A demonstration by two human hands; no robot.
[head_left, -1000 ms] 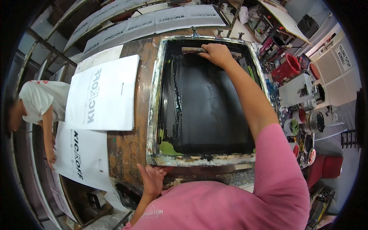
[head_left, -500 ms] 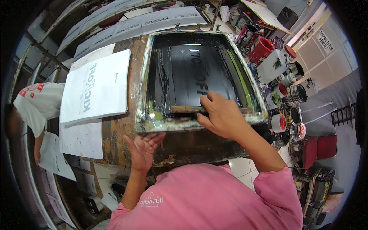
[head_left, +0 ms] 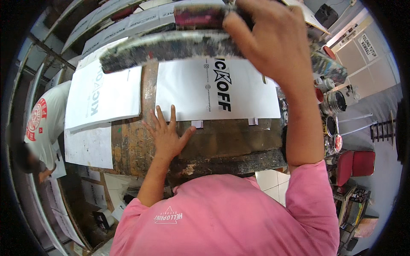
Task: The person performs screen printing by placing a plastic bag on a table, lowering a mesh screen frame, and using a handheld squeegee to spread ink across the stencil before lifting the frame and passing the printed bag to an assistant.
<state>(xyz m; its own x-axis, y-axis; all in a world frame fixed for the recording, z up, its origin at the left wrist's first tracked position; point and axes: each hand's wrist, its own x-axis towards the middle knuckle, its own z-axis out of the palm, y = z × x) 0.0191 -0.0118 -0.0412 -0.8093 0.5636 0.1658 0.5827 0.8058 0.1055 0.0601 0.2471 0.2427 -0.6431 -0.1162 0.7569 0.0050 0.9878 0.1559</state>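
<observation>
White rectangular sheet [head_left: 183, 91]: black-printed, unremoved. Left hand [head_left: 167, 138], seven o'clock: fingers spread, empty. Right hand [head_left: 276, 42]: fingers gripping stained brown squeegee [head_left: 199, 18].

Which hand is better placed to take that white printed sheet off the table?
Probably the left hand: it is spread open at the near left corner of the white sheet, while the right hand is up at the raised frame.

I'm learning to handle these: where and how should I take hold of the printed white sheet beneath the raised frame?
Probably pinch the printed white sheet at its near-left corner, coming from the near side, by the left hand. It lies flat, that corner is free of lettering, and the raised frame hides its far end.
</observation>
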